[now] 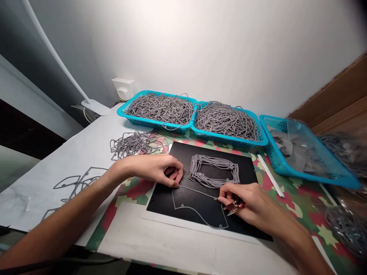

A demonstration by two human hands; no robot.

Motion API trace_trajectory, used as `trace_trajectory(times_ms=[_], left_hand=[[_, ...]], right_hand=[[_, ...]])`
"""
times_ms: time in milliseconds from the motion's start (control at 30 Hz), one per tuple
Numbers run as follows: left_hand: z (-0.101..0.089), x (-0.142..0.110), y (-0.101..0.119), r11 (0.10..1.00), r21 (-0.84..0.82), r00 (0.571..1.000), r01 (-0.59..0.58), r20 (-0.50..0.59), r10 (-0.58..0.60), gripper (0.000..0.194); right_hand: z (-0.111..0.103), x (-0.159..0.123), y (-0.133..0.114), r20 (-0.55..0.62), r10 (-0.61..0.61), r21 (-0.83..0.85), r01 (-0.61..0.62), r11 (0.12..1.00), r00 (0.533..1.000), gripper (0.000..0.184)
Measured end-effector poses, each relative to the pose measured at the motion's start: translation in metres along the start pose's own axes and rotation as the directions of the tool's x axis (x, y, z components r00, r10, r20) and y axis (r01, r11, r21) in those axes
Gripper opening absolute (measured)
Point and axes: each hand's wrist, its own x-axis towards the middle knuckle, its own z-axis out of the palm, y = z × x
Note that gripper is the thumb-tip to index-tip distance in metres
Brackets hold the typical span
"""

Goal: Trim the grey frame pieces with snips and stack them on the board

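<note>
A thin grey rubber gasket (197, 211), an outline frame with small eyelets, lies on a black board (166, 200). Thumb and fingers of my left hand (160, 168) pinch its upper left corner. My right hand (248, 204) grips its upper right edge near an eyelet. Tucked in the same hand is a small pointed metal tool (233, 209) with a bit of red, perhaps tweezers or snips; the fingers partly hide it. Just beyond the hands, a neat stack of similar gaskets (215, 184) sits on the board.
Two blue baskets (183, 129) full of tangled grey strips stand against the wall. A third blue basket (309, 176) holds flat pieces at right. Left lie a gasket pile (134, 147) and loose gaskets (83, 181). A white strip (271, 176) lies right of the board; a lamp base (96, 107) stands back left.
</note>
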Motion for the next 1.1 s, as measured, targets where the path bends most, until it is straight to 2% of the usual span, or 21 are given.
trace_trajectory(times_ms=[167,333,600,800,1100], left_hand=[[-0.001,-0.003,0.004,1.0,-0.015,0.999,-0.004,-0.041,0.003,0.019],[0.001,-0.002,-0.001,1.0,0.002,0.999,-0.021,-0.04,0.021,0.024],[0.003,0.0,-0.005,0.999,0.036,1.0,-0.03,-0.004,0.03,0.022],[0.003,-0.001,-0.004,1.0,0.011,0.999,-0.006,-0.038,0.007,0.022],[0.004,0.0,-0.006,0.994,0.058,0.995,-0.095,-0.011,0.096,0.013]], right_hand=[[-0.011,-0.003,-0.003,-0.047,0.01,0.06,-0.007,0.998,0.999,0.018],[-0.01,-0.004,-0.003,-0.051,0.036,0.109,-0.03,0.994,0.998,0.015],[-0.005,-0.005,0.002,-0.157,-0.013,0.24,0.051,0.97,0.988,0.008],[-0.004,-0.005,0.003,-0.254,-0.017,0.256,0.084,0.963,0.967,0.005],[0.0,-0.007,0.005,-0.33,0.002,0.205,0.07,0.976,0.944,0.014]])
